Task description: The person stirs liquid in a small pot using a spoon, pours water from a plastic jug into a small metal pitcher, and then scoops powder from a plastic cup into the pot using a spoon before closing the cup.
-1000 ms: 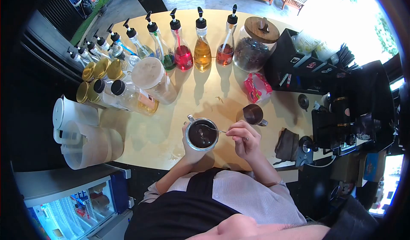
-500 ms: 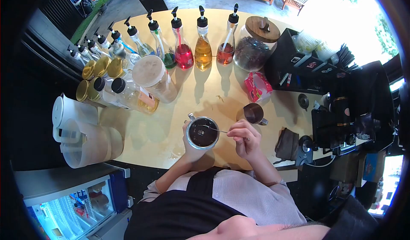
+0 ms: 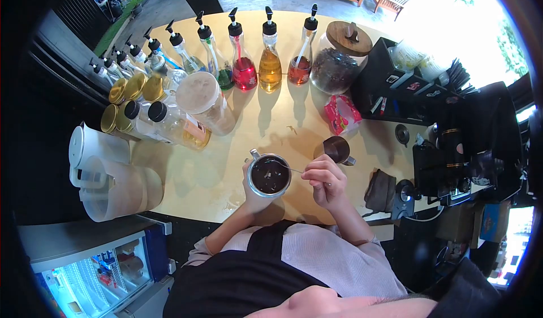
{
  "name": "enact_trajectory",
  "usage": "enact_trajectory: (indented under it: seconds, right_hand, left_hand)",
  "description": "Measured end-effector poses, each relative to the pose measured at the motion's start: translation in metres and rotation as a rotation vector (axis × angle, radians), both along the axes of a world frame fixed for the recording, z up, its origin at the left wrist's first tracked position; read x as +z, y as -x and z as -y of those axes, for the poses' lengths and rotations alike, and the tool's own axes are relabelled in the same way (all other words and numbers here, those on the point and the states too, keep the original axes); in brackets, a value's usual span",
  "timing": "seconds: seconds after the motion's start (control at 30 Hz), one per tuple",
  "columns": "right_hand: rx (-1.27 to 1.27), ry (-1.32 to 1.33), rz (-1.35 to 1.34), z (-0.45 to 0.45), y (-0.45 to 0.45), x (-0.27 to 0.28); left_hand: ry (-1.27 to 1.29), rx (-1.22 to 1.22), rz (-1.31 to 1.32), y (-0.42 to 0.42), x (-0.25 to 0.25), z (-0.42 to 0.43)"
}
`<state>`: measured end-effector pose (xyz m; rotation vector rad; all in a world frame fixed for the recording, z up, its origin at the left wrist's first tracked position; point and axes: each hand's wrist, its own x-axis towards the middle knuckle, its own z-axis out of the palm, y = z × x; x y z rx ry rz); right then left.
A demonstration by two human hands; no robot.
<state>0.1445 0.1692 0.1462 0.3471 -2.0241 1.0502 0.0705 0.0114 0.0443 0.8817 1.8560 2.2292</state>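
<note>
A metal mug (image 3: pixel 270 175) of dark liquid stands near the front of the wooden table, its handle toward the back left. My left hand (image 3: pixel 252 192) wraps around the mug's left side; some of its fingers are hidden behind it. Between the fingertips of my right hand (image 3: pixel 328 179) is the handle of a thin metal spoon (image 3: pixel 294 170). The spoon's other end dips into the liquid at the mug's right side, so its bowl is hidden. Just behind my right hand stands a smaller metal pitcher (image 3: pixel 336 148).
Pump bottles (image 3: pixel 244 72) of coloured syrup line the back edge. A lidded tub (image 3: pixel 201 94), bottles and plastic pitchers (image 3: pixel 119 191) crowd the left. At right are a pink packet (image 3: pixel 341 114), a wood-lidded jar (image 3: pixel 339 63), a dark cloth (image 3: pixel 380 191) and a black organizer (image 3: pixel 390 86).
The spoon has shifted within the liquid, its dipped end now farther toward the back of the mug. Both hands stay almost in place.
</note>
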Motion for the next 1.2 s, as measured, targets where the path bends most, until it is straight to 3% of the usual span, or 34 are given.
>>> enact_trajectory:
  seconds: [0.4,0.8,1.2]
  right_hand:
    - [0.017,0.026,-0.014,0.001,-0.001,-0.002]
    - [0.021,0.027,-0.023,0.001,-0.001,-0.001]
    - [0.004,-0.023,-0.020,0.003,0.000,0.001]
  left_hand:
    - [-0.030,-0.040,0.148,0.000,-0.020,0.002]
    - [0.022,0.012,-0.018,0.001,-0.011,0.002]
    - [-0.006,-0.031,0.060,0.001,-0.019,0.003]
